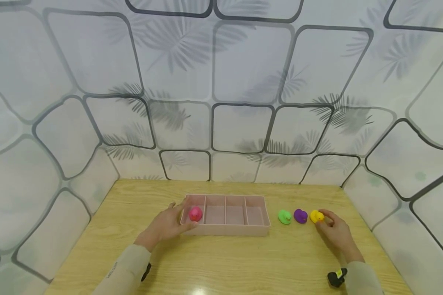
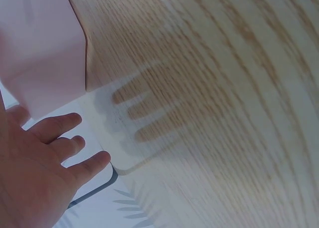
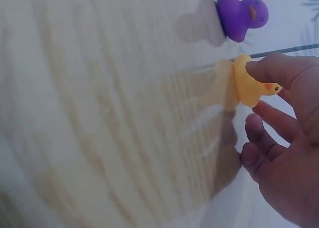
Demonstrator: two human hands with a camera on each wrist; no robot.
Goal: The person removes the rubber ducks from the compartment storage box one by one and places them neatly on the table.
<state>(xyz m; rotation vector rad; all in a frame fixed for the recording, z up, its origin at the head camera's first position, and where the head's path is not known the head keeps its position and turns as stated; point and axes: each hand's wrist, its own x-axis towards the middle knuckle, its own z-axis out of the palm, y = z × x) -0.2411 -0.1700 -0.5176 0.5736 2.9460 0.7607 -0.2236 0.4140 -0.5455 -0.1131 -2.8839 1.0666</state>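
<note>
My left hand (image 1: 166,223) holds the left end of a pale pink divided box (image 1: 229,230), with the thumb at the front wall and the index finger by the back corner. In the left wrist view, the other fingers (image 2: 89,168) spread loosely beside the box (image 2: 50,78). A bright pink rubber duck (image 1: 195,214) sits in the box's leftmost compartment. My right hand (image 1: 336,233) pinches a yellow rubber duck (image 3: 245,86) between thumb and index finger, its base right at the tabletop. Beside it stands a purple rubber duck (image 1: 300,216), then a green one (image 1: 284,217).
The wooden table (image 1: 243,266) meets patterned curtain-like walls (image 1: 240,127) at the back and both sides. The ducks stand in a row to the right of the box. A black wrist device (image 1: 336,277) shows by the right sleeve (image 1: 361,278).
</note>
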